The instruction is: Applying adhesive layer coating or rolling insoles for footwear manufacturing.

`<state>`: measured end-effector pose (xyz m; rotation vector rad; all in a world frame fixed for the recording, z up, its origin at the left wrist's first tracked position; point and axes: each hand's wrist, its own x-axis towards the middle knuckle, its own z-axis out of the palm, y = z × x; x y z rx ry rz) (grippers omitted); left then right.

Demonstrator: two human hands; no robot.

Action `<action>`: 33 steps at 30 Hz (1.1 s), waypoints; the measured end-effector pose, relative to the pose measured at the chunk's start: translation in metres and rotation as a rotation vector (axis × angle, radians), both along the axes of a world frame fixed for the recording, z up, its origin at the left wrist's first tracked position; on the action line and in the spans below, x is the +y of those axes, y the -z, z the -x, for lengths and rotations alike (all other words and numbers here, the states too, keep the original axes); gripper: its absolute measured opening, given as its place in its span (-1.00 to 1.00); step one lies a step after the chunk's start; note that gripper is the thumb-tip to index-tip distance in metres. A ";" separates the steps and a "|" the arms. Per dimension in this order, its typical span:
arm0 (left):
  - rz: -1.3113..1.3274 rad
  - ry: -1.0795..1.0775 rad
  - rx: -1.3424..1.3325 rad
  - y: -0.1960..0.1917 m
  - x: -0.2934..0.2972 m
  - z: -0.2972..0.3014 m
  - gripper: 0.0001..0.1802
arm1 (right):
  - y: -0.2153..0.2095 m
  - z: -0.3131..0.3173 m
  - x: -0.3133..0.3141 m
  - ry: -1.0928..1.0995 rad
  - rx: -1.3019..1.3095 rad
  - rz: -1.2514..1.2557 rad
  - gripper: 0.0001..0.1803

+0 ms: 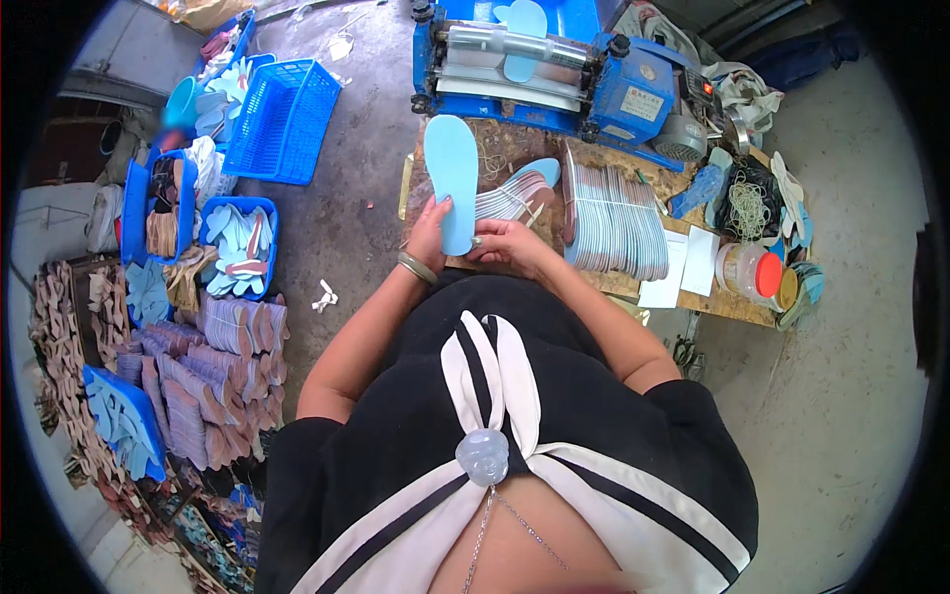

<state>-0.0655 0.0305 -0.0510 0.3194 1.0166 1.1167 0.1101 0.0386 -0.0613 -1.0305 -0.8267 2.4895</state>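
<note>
A wooden bench point(609, 155) bears a blue machine point(554, 79). Just nearer the wearer than the machine, the left hand point(429, 233) grips a blue insole point(453, 183); the right hand point(510, 245) curls at its heel, though whether it grips I cannot tell. Left of the machine stands a crate point(282, 124).

The wide head view looks steeply down from just short of the bench point(539, 139). It faces forward across the bench, nearby, and reaches past both its ends.
</note>
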 end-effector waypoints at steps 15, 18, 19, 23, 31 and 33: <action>-0.289 0.215 0.699 0.059 0.020 -0.026 -0.48 | -0.001 -0.024 0.014 0.325 -0.109 -0.106 -0.70; -0.414 0.333 1.241 0.055 0.018 -0.024 -0.41 | 0.009 -0.036 0.015 0.329 -0.152 -0.128 -0.70; -0.408 0.324 1.236 0.063 0.018 -0.024 -0.41 | 0.011 -0.039 0.016 0.319 -0.158 -0.129 -0.70; -0.392 0.283 1.201 0.075 0.016 -0.031 -0.43 | 0.013 -0.049 0.019 0.355 -0.175 -0.121 -0.70; -0.405 0.248 1.224 0.072 -0.007 -0.049 -0.52 | 0.020 -0.069 0.015 0.345 -0.193 -0.144 -0.70; -0.412 0.290 1.119 0.067 -0.009 -0.050 -0.55 | 0.020 -0.072 0.014 0.345 -0.193 -0.132 -0.70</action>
